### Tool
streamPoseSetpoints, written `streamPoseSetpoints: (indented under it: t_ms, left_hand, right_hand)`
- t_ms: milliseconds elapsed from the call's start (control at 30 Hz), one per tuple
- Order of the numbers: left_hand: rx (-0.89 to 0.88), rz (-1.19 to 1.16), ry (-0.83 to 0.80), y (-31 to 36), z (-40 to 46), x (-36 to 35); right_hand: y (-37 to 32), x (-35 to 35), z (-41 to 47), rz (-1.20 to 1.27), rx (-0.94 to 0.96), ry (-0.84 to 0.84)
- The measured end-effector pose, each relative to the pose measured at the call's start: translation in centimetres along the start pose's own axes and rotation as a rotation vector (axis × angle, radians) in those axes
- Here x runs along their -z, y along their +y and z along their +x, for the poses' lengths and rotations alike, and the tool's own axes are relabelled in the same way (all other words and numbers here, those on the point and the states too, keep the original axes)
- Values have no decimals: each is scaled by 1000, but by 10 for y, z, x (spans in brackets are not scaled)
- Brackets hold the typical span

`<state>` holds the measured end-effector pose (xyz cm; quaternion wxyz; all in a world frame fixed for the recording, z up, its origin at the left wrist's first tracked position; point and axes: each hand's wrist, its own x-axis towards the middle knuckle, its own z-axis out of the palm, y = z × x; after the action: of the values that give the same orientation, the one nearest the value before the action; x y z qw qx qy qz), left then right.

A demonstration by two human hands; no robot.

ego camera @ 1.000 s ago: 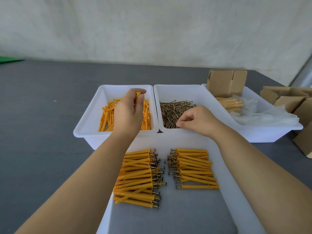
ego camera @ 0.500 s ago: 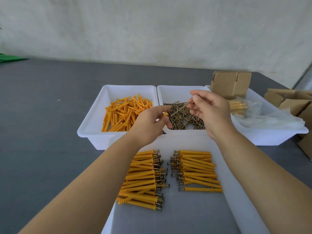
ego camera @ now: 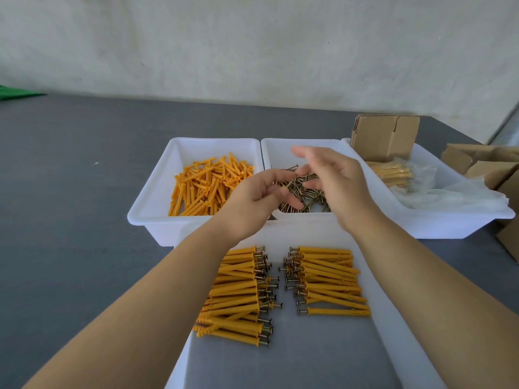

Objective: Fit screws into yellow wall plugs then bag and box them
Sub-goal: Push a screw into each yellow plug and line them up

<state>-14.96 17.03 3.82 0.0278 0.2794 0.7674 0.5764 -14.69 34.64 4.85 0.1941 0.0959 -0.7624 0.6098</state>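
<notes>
- Two bare hands hover above the white bin of screws (ego camera: pixel 302 153), side by side and close together.
- Left hand (ego camera: pixel 252 202): fingers curled, thumb and forefinger pinching a single screw (ego camera: pixel 289 184) near its tip; whether a plug is also in that grip cannot be told.
- Right hand (ego camera: pixel 341 188): fingers straight and spread apart, blurred, holding nothing, just beside the screw's raised end.
- Loose yellow wall plugs (ego camera: pixel 206 186) lie heaped in the white bin (ego camera: pixel 157 189) to the left of the screw bin.
- Two rows of assembled plugs with screws (ego camera: pixel 328 279) lie in the near white tray (ego camera: pixel 393 335), screw heads facing the middle.
- Bagged plugs (ego camera: pixel 391 172) and a cardboard box (ego camera: pixel 384 137) sit in the right-hand bin (ego camera: pixel 449 223) on the grey worktop (ego camera: pixel 70 220).
</notes>
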Motion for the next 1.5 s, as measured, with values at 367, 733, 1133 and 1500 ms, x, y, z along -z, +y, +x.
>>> streamPoseSetpoints:
  t_ms: [367,733,1133,1500]
  left_hand:
    - [-19,47,-298,16,-10,-32]
    - [-250,943,-448,3,-14,-68]
    - [-420,813,3,0,2,-39]
    - [644,1005,94,-37,18,34]
  right_hand:
    - [29,26,10,8,-177,340]
    - [33,29,9,-35,-186,296]
    - [50,31,13,-891,-224,-55]
    - [26,17,34,-1033,-647,-845]
